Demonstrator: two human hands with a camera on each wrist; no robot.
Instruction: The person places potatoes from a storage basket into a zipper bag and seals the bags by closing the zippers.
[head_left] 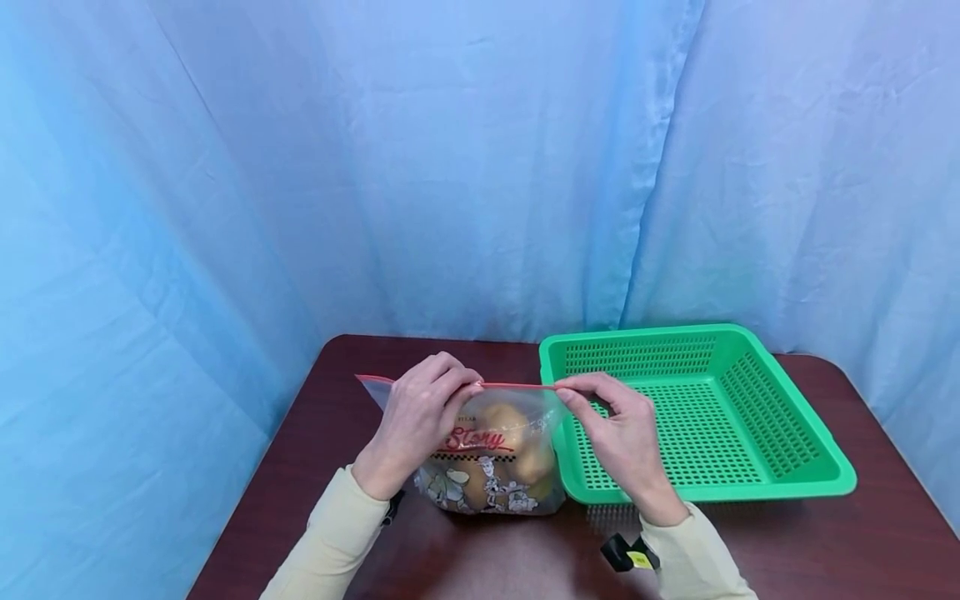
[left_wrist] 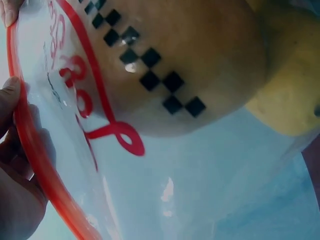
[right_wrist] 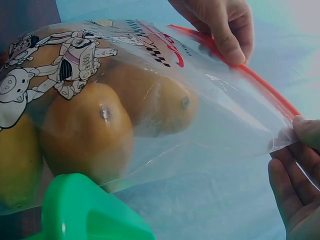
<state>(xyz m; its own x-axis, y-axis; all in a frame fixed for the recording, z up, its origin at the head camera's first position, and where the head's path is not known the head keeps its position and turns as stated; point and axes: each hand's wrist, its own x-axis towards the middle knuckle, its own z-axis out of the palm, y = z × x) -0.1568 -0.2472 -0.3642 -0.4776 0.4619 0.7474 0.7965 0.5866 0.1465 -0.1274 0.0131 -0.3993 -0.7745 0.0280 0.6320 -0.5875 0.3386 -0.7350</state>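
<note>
A clear zip-top bag [head_left: 489, 492] printed with red lettering and cartoon figures stands on the table, with several oval yellow-orange fruits [right_wrist: 85, 135] inside. Along its top runs a red zip strip [head_left: 517, 386]. My left hand [head_left: 423, 412] pinches this strip left of the middle, thumb in front. At the right end of the strip, my right hand [head_left: 618, 429] pinches the bag's corner between thumb and forefinger. Between the two hands the strip is straight and taut. The left corner of the bag sticks out past my left hand.
A green plastic basket [head_left: 806, 417] with slotted walls and a grid bottom stands right of the bag, its near left rim close beside it. Both rest on a dark reddish-brown table [head_left: 315, 450]. Blue curtains [head_left: 465, 167] hang behind and to the left.
</note>
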